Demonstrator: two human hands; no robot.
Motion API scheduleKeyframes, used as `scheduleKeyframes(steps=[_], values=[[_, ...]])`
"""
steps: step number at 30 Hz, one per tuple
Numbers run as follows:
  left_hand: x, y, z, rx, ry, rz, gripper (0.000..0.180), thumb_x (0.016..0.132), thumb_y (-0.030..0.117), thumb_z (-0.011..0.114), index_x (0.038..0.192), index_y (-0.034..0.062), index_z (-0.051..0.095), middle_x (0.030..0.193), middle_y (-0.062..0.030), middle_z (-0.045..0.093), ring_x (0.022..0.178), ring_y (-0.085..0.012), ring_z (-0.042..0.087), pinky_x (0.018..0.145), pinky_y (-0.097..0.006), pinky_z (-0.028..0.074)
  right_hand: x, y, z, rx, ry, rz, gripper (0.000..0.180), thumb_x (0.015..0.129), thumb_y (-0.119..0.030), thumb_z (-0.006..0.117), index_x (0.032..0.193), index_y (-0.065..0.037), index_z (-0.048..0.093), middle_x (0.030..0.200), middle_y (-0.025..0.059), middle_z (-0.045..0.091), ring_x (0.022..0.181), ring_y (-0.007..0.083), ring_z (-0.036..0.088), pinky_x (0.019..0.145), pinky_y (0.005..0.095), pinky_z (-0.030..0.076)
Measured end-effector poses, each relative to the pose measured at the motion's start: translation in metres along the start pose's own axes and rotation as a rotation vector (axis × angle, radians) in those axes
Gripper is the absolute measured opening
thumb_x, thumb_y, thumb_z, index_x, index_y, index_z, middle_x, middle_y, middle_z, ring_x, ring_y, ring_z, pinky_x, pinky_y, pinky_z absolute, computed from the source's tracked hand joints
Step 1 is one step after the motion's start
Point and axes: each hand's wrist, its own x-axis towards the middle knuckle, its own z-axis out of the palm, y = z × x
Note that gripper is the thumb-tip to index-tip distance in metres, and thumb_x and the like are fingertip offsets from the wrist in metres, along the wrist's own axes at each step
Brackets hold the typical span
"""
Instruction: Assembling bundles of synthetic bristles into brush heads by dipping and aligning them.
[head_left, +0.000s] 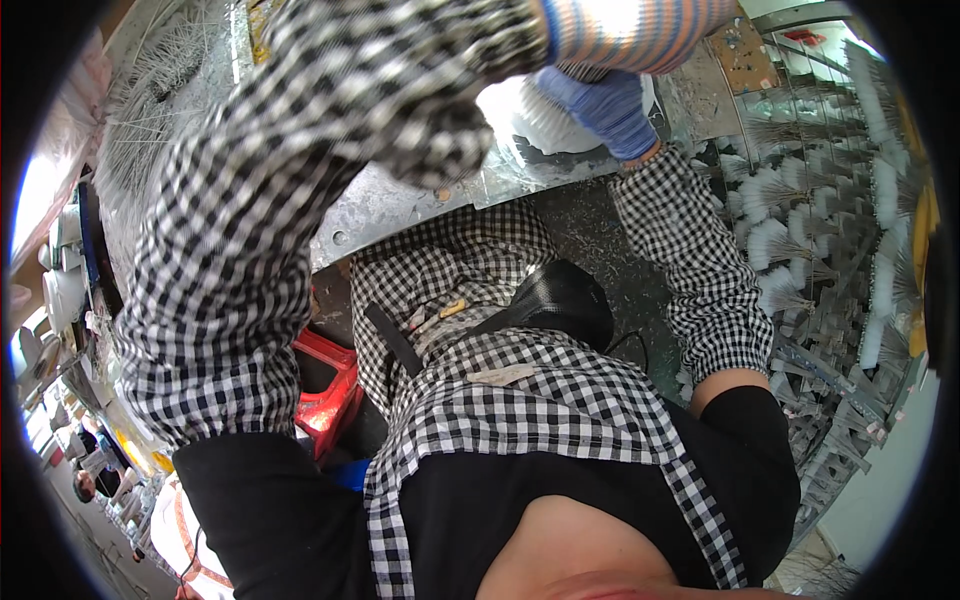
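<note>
My left hand point(640, 32), in a striped orange, blue and white glove, reaches across the workbench at the top edge. Motion smears it and its fingers are partly cut off, so what it holds cannot be made out. Just below it, my right hand point(603, 112) in a blue glove has its fingers pressed together over a tuft of white bristles point(545, 122). The tuft lies low over the grey metal bench top point(390, 222). The left hand and sleeve hide part of the right fingers.
Loose grey wires or bristles point(160, 90) lie at the bench's far left. On the right, a rack holds many white-bristled brushes point(785, 215) on metal stems. A brown board point(742, 55) is at the top right. Under the bench edge stands a red metal frame point(330, 390).
</note>
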Motion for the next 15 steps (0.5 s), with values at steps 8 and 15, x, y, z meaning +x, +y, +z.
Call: scheduleKeyframes(steps=[8,15], values=[[0.036,-0.017,0.040,0.167,0.189,0.102,0.014,0.077,0.013,0.073,0.082,0.0009,0.074,0.070,-0.0131,0.069,0.068,-0.0271,0.069,0.060,-0.040,0.056,-0.005,0.021,0.024,0.191,0.034,0.180,0.063,0.078,-0.048,0.081,0.122,-0.007,0.062,0.107,0.0088,0.068,0.093,0.0229,0.068,0.085,0.0355,0.057],[0.049,-0.025,0.063,0.063,0.087,0.160,0.011,0.083,0.015,0.071,0.086,0.0049,0.076,0.081,-0.0083,0.072,0.073,-0.0214,0.068,0.065,-0.036,0.056,-0.025,0.060,0.029,0.004,0.025,0.087,0.057,0.081,-0.050,0.078,0.117,-0.007,0.065,0.102,0.0065,0.069,0.089,0.0206,0.069,0.077,0.0342,0.057]])
